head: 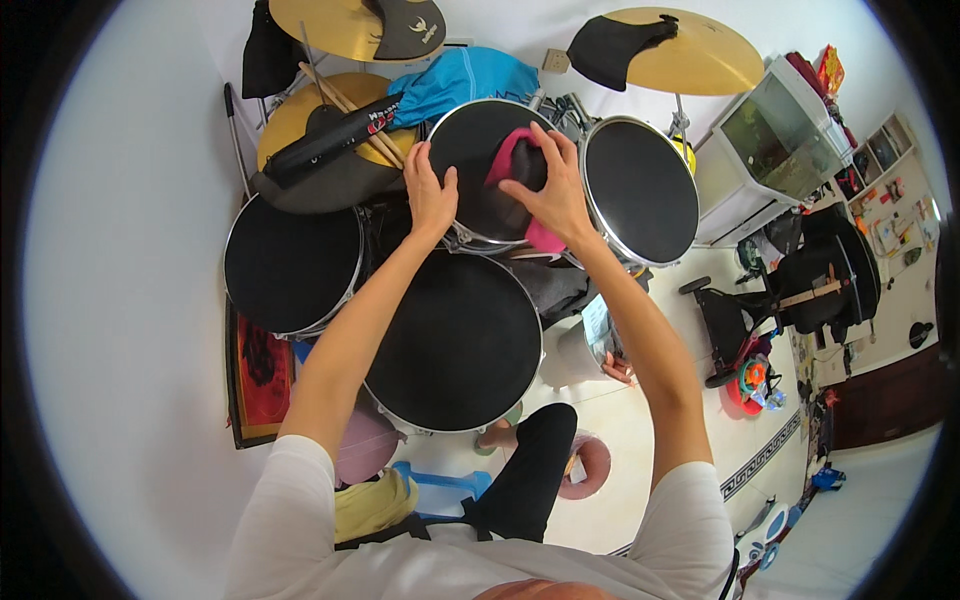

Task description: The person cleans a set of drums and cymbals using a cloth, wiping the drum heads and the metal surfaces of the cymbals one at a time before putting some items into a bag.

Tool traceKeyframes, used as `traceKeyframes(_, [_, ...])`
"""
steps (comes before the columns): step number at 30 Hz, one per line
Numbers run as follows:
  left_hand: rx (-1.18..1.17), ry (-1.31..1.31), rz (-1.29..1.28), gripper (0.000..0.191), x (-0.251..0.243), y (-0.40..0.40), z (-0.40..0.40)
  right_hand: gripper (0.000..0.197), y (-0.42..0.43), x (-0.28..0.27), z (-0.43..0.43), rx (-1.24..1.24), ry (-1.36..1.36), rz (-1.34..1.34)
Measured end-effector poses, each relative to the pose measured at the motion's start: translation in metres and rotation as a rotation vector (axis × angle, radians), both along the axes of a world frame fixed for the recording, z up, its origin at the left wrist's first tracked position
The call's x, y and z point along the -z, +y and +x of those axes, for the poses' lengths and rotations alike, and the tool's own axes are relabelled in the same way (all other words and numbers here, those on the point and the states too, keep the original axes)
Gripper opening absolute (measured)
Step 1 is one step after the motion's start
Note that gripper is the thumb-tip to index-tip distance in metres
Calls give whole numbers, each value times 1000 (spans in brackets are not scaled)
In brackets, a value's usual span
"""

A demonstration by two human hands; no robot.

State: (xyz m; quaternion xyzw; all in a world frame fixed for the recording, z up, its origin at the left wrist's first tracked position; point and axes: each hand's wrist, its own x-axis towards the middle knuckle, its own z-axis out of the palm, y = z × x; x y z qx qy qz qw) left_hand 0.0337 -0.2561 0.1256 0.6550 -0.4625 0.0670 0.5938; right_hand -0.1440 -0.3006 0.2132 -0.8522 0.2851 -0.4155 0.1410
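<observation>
A middle tom drum [472,139] with a black head and silver rim lies under both hands. My left hand [431,196] is at its left edge, fingers along the outside of the rim and thumb over the head, holding the drum. My right hand [556,191] spreads over a pink cloth [506,154] on the drum's right side, thumb and fingers gripping it. A dark rounded part [529,166] shows inside the cloth; whether it is a lining or a separate thing, I cannot tell. Below the hand, more of the cloth hangs over the rim.
Around me are a right tom [641,191], a left drum [292,266], a large near drum [457,345] and a right cymbal [697,56]. A black drumstick bag [330,142] and wooden drumsticks [341,97] lie over a lower cymbal. Behind is a blue fabric bag [469,79].
</observation>
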Motion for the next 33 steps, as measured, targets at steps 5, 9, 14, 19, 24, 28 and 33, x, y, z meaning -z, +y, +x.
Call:
traceKeyframes(5, [-109,-28,36,53,5,-18,3,84,1,35,-11,-104,226,-166])
traceKeyframes(9, [-52,-27,-57,53,15,-20,10,65,-2,52,-2,-13,373,-191])
traceKeyframes(14, [62,32,-68,48,13,-14,11,46,-68,66,22,229,155,-226])
traceKeyframes(19, [105,93,-138,43,14,-15,5,40,-115,55,53,235,10,-315])
traceKeyframes(24, [123,229,-192,39,22,-19,6,38,-77,40,114,-167,14,-246])
traceKeyframes(28, [198,550,-372,44,23,-22,2,37,-48,40,113,-322,32,-177])
traceKeyframes(33, [208,475,-414,42,20,-20,7,43,-12,51,44,-428,175,-88])
